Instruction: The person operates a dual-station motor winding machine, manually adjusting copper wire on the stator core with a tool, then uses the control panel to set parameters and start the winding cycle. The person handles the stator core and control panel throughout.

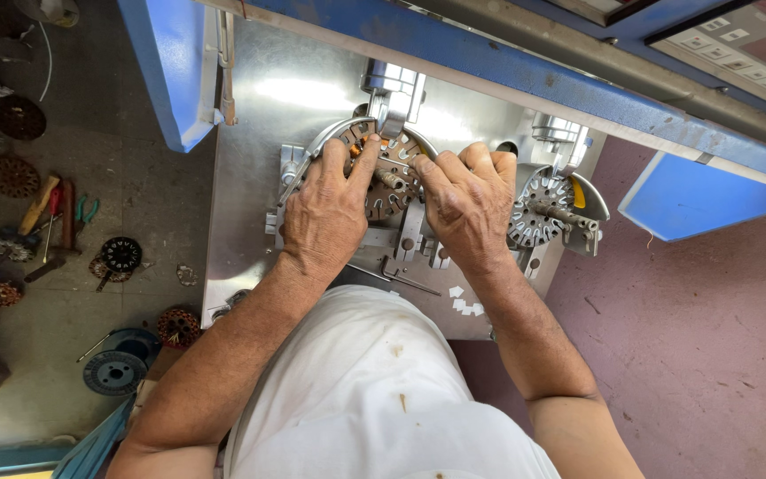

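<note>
Both your hands rest on the stator at upper centre of the head view, clamped on the steel bench. Your left hand presses its rim, grip spread; your right hand pinches at its slots. Little copper shows there, so most winding looks undone. A second stator sits right.

Shiny steel surface carries two slotted stator cores on fixtures, an Allen key and small white paper bits.
</note>
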